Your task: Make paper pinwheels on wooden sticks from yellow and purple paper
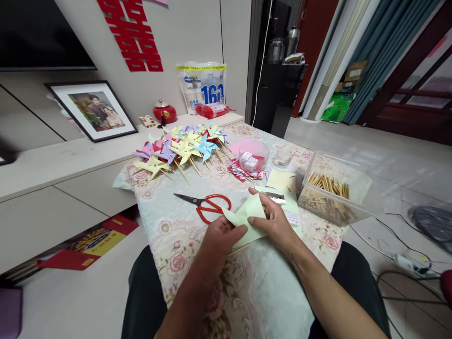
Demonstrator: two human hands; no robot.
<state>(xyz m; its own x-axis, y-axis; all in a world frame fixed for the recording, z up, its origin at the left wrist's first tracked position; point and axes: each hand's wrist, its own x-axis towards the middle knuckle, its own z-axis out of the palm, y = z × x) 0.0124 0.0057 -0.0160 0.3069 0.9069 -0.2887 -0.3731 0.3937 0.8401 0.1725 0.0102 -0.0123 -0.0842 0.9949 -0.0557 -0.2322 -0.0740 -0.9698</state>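
Two hands: both pinch one pale green paper sheet point(247, 217) just nearer than the red-handled scissors point(208, 205), the landmark for every place below
Left hand point(221, 238): closed on the sheet's near-left edge, thumb on top
Right hand point(273, 221): fingers and thumb closed on the sheet's right side, just right of the scissors; a corner seems to be folding inward
Thin stick point(238, 248): lies under the sheet, nearer than the scissors, only partly seen
Table point(176, 235): floral cloth, scissors lying shut near its middle
Cut squares point(282, 181): a few pale yellow and green papers right of the scissors, with a small white item on them that I cannot identify
Stick box point(330, 195): clear plastic tub of wooden sticks, far right of the scissors, still well filled
Small clear container point(252, 159): beyond the scissors, red and white bits inside
Finished pinwheels point(183, 148): a heap of yellow, purple, pink and blue ones on sticks, beyond and left of the scissors
Progress: judging by that heap, many are done; this one is only at the folding stage, not yet on its stick, and spare paper and sticks remain
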